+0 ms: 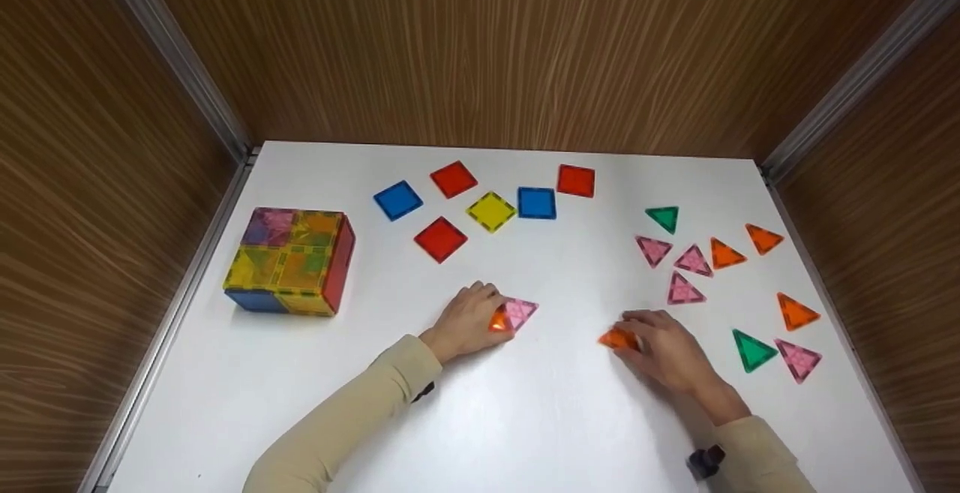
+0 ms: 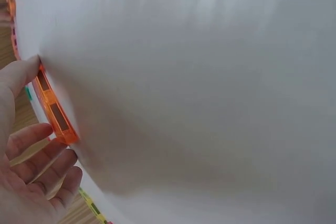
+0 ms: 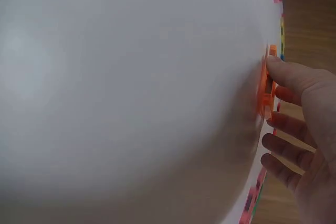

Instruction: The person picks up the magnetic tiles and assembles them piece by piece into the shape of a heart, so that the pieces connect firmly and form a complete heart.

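Far left of both hands, on the white worktop (image 1: 210,403): a boxy block (image 1: 289,260) of coloured tiles, top mostly yellow with a pink-purple corner. Beyond the left hand (image 1: 466,322), slightly to its left: a blue square (image 1: 398,200), a near red square (image 1: 441,239) and a rear red square (image 1: 454,179). Left hand pinches an orange triangle (image 1: 498,320) between thumb and fingers; a yellow square (image 1: 491,211) lies beyond it. At the right side of the pinched tile sits a pink triangle (image 1: 520,313); fingers cover part of the join, so full edge contact is uncertain. Beyond the gap between the hands: a second blue square (image 1: 537,202), then a third red square (image 1: 576,180). Right hand (image 1: 670,350) pinches a second orange triangle (image 1: 618,338) with thumb and fingers, on its left side. Beyond that hand: three loose pink triangles (image 1: 685,289), a green triangle (image 1: 664,217) behind them, and two loose orange triangles (image 1: 726,254) to their right. Right of the right hand: a near green triangle (image 1: 752,352), an outer orange triangle (image 1: 796,313) and, just beside the green, an outer pink triangle (image 1: 799,359).
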Demonstrator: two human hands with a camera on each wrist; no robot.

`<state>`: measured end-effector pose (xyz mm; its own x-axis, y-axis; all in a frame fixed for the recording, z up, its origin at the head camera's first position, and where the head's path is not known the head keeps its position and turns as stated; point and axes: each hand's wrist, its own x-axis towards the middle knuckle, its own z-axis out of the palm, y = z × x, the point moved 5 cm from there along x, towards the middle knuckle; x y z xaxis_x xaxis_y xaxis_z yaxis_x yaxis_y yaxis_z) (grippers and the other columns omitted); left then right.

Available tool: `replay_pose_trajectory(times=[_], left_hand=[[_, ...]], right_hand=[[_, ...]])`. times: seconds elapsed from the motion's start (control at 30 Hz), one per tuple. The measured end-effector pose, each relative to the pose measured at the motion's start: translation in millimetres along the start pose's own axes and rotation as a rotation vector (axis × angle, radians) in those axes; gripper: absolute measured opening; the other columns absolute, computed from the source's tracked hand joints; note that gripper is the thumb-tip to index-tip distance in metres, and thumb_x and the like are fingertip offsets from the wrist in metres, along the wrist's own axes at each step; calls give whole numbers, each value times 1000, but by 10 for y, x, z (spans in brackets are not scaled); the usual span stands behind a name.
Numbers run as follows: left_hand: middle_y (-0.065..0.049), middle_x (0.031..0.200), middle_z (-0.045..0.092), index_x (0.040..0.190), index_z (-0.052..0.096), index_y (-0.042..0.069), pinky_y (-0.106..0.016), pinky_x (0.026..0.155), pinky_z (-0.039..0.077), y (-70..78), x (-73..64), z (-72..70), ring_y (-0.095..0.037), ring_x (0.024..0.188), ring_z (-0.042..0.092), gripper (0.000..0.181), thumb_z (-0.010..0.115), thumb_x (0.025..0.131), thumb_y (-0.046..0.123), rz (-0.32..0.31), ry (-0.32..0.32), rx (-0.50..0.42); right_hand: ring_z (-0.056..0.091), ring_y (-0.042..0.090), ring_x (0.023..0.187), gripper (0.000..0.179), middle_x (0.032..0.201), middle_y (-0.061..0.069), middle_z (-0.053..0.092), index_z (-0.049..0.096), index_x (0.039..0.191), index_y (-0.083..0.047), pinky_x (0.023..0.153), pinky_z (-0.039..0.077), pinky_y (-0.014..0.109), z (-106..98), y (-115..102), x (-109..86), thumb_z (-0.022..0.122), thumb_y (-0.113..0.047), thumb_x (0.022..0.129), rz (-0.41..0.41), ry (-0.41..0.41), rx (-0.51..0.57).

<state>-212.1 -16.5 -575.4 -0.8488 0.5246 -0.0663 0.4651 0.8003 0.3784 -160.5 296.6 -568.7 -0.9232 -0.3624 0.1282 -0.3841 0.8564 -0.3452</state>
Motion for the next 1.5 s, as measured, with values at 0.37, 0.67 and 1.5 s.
replay_pose_trajectory(times=[0.37, 0.67, 1.5], left_hand=[[-8, 128, 66, 139, 67, 10, -37, 107, 53, 34, -4, 14, -23, 113, 57, 58, 78, 94, 45, -6, 12, 21], [-8, 133, 65, 142, 65, 11, -38, 112, 52, 35, -2, 26, -24, 120, 57, 58, 76, 96, 44, -33, -12, 12], [-10, 137, 64, 142, 61, 7, -39, 115, 50, -24, -36, -29, -26, 122, 56, 63, 77, 95, 45, -4, -2, -14]], right_hand=[[65, 31, 123, 38, 138, 12, 71, 75, 129, -14, 107, 56, 51, 312, -583, 501, 81, -26, 94, -161, -130, -2], [64, 31, 126, 36, 143, 11, 68, 75, 132, -18, 110, 54, 53, 448, -797, 700, 78, -27, 97, -181, -178, 20], [58, 35, 129, 56, 141, 16, 64, 71, 133, -10, 110, 53, 56, 512, -836, 833, 84, -43, 89, -116, -106, 40]])
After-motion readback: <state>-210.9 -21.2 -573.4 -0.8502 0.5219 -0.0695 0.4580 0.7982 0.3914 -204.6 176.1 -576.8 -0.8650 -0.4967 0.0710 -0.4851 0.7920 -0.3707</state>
